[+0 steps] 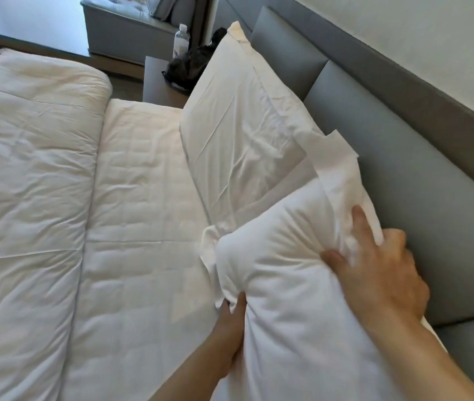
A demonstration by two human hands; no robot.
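Lowest in the frame, our left grip [231,322] closes on the near pillow [287,290] at its left edge: the thumb lies over the bunched cloth and the fingers are hidden beneath. Just right of it and a little higher, our right grip [380,273] digs curled fingers into the gathered pillowcase on the side next to the headboard [403,157], clenching the fabric. So both grips are clamped on this one pillow, which fills the lower right of the frame, between the mattress [143,241] and the headboard; we cannot tell whether its underside rests on the bed

We judge that the step in hand is settling this pillow at the head of the bed. Its long axis runs from the bottom edge of the frame up toward the centre right, roughly along the headboard, and its loose flap end points away from us, overlapping the far pillow [238,125]. Next it probably needs lowering flat, squared to the headboard and in line with its neighbour, with the crumpled corner smoothed out

Further off, a folded duvet [27,183] lies across the left of the frame. At the top centre a bedside counter [154,79] carries a black bag [192,65] and a water bottle [181,40]
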